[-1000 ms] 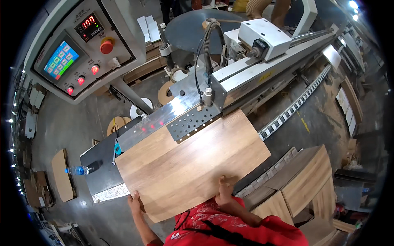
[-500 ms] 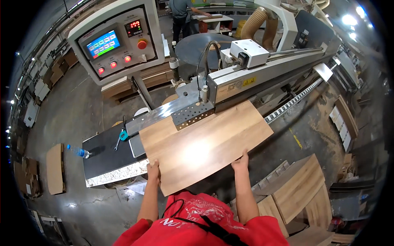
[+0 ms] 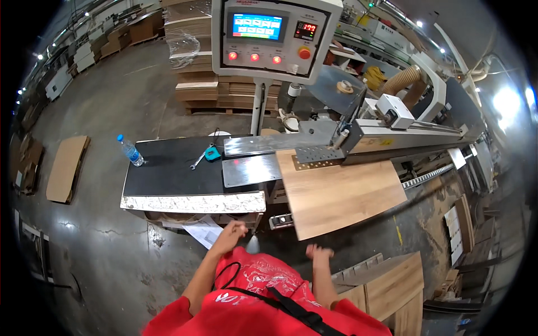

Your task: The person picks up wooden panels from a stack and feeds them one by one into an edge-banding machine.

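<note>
A wood-grain board (image 3: 342,196) lies in the edge-banding machine (image 3: 386,140), its far edge under the perforated guide plate (image 3: 319,155). My left hand (image 3: 232,232) is off the board, to the left of its near corner, with fingers curled and nothing in them. Just below the board's near edge, my right hand (image 3: 320,252) is also apart from it. Its fingers look loosely closed on nothing, slightly blurred.
Left of the board, a black-topped table (image 3: 174,173) holds a water bottle (image 3: 130,150), a wrench (image 3: 198,161) and a teal tape measure (image 3: 212,153). A lit control panel (image 3: 274,39) stands behind. More wood-grain boards (image 3: 386,285) are stacked at my lower right.
Both hands have let go of the board and drawn back from it. The view has swung left, so the machine and board appear farther right.
</note>
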Motion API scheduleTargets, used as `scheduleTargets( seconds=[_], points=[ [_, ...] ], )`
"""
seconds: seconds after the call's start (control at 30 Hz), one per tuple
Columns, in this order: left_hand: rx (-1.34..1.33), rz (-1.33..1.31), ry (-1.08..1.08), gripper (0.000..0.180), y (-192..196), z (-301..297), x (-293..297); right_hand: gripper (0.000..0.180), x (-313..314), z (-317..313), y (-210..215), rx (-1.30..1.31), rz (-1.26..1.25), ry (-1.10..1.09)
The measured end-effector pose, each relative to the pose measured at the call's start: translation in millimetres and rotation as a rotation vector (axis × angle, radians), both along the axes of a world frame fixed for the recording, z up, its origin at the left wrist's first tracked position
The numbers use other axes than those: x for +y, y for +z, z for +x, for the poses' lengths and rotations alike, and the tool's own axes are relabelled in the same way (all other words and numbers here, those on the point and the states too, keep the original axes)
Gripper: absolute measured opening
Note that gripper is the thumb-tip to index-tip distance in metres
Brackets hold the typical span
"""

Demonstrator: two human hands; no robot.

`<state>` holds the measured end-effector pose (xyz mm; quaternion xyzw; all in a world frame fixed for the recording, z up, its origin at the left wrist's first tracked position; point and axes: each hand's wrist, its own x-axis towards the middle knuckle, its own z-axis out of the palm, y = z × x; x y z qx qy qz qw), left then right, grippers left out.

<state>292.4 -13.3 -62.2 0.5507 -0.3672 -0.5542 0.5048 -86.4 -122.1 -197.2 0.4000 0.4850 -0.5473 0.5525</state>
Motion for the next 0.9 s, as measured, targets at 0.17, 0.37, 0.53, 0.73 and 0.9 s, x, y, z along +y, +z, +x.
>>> scheduleTargets(
  seconds=[0.17,0.37,0.53,0.73,0.9],
  points=[
    [-0.357,0.146,-0.258,0.035,-47,32,71,0.087,-50,56,108,-0.022,-0.637,-0.044],
    [-0.445,0.711,-0.863,0.034,-87,73,119,0.081,31,5,36,0.708,-0.119,0.344],
    [-0.131,0.551,-0.705,0.023,-109,68,105,0.048,223,-57,8,0.865,0.06,0.304],
    [-0.627,0.054,-0.922,0.035,-184,14,91,0.039,421,-96,56,1.654,0.906,0.439],
    [-0.9,0.072,-1.189,0.048,-123,-79,83,0.081,566,-161,138,1.674,1.341,0.771]
  ],
)
